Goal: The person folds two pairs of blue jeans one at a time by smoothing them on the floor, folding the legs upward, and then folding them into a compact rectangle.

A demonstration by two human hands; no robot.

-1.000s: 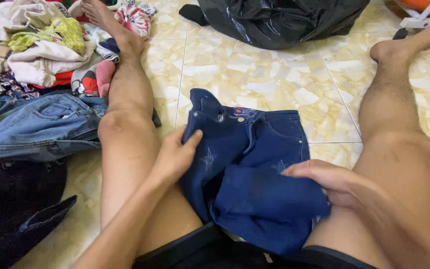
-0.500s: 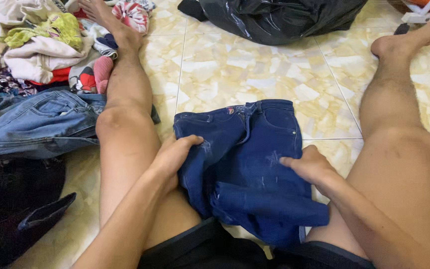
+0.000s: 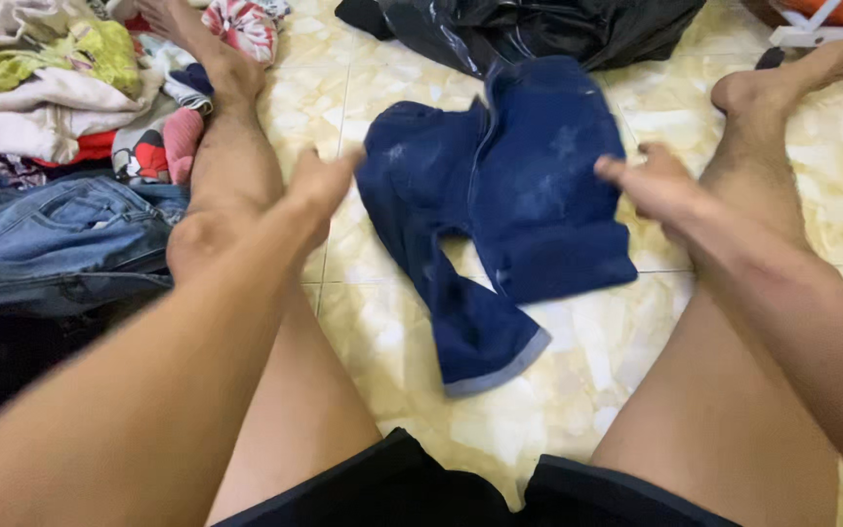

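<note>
Reaching out over dark blue denim shorts (image 3: 509,195) spread on the tiled floor (image 3: 587,390) between two bare legs.

The left hand (image 3: 319,185) is held open just beside the shorts' left edge; the right hand (image 3: 651,181), fingers loosely extended, is seen at their right edge, nothing gripped.

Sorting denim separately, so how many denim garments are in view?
2. Dark blue denim shorts lie on the tiled floor between the legs, beside both hands. Light blue jeans lie at the left edge. The clothes pile may hide more.
</note>
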